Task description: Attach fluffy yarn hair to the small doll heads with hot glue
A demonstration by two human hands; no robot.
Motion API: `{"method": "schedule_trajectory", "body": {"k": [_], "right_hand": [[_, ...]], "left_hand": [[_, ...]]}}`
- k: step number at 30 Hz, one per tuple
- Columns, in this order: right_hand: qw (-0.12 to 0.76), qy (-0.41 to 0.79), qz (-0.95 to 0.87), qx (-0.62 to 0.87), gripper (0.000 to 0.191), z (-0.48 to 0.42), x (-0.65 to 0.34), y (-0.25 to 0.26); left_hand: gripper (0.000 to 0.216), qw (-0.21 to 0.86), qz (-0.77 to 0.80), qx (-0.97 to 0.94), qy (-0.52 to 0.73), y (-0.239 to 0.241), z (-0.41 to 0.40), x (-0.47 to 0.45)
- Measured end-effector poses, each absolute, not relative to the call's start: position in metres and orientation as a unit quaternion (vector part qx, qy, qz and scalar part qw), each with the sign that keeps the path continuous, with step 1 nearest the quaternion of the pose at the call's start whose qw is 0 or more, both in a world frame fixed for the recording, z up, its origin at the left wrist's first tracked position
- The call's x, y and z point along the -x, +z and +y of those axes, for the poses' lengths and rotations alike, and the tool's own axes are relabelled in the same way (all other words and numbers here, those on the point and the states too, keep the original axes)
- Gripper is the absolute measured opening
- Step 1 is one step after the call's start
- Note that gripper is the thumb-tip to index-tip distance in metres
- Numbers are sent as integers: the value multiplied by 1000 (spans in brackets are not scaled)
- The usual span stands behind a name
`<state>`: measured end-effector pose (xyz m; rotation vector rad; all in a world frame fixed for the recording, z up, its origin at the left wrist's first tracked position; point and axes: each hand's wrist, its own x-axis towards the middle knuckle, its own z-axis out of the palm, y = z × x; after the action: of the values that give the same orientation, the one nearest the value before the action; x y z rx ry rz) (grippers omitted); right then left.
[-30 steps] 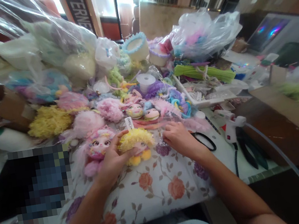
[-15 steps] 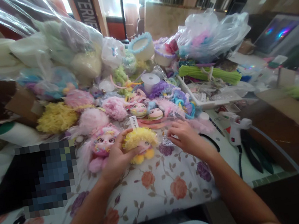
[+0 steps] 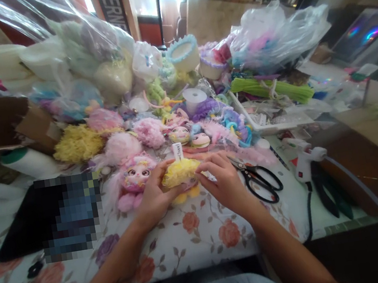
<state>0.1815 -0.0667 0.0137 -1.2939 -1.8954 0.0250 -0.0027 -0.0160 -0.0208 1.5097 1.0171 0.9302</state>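
A small yellow fluffy doll (image 3: 180, 173) with a white tag lies on the flowered tablecloth (image 3: 203, 230) in front of me. My left hand (image 3: 153, 196) is wrapped round its left side. My right hand (image 3: 220, 179) presses against its right side with the fingers closed in a pinch; something small and shiny seems to be in them, but I cannot make it out. A pink plush doll (image 3: 133, 179) with big eyes lies just left of my left hand.
Black scissors (image 3: 257, 179) lie right of my right hand, then a white glue gun (image 3: 305, 161) with its cord. Behind are a heap of pastel dolls, a white ribbon spool (image 3: 194, 98), green pipe cleaners (image 3: 270, 89), plastic bags and cardboard boxes (image 3: 0, 124).
My right hand has moved left from the table beside the scissors onto the yellow doll. My left hand has kept its hold. The view has shifted slightly.
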Motion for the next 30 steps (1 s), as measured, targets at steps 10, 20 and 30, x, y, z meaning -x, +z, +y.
{"method": "schedule_trajectory", "body": {"k": [10, 20, 30], "right_hand": [[502, 28, -686, 526, 6, -70, -176, 9], [535, 80, -623, 565, 6, -74, -180, 9], [505, 79, -662, 548, 5, -76, -180, 9]], "left_hand": [[72, 694, 392, -485, 360, -13, -15, 5], [80, 736, 376, -438, 354, -14, -16, 5], [67, 634, 401, -541, 379, -17, -18, 2]]}}
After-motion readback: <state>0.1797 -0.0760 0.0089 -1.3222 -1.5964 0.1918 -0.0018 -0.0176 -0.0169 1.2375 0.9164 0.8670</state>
